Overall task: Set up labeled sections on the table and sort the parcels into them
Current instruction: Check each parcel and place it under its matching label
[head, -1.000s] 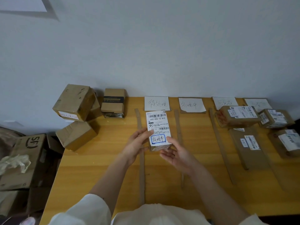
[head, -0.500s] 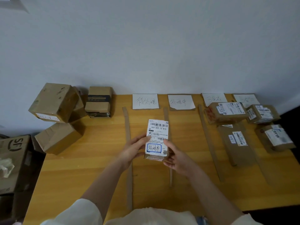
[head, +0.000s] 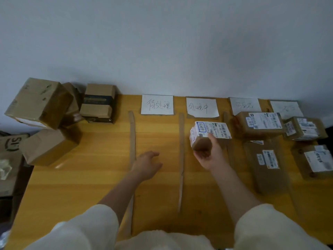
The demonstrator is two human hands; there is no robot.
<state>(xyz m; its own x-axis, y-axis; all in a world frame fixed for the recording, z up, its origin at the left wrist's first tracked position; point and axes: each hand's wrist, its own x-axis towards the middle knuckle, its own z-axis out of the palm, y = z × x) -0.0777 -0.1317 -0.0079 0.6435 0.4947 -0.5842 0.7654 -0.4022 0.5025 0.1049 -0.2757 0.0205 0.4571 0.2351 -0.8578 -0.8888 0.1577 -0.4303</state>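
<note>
The tabletop (head: 100, 177) is honey-yellow wood with faint grain running across it, crossed by dull brown cardboard strips (head: 181, 159). The paper labels (head: 157, 104) are white with dark handwritten characters — the two farther right look paler, their ink too faint to make out. The held parcel (head: 209, 134) is tan cardboard under a white sticker with black barcodes and a blue-outlined mark. The stacked boxes (head: 39, 103) are plain brown — one (head: 98, 103) banded black. The sleeves (head: 273, 230) are cream, and the wall (head: 162, 42) pale grey-blue.
</note>
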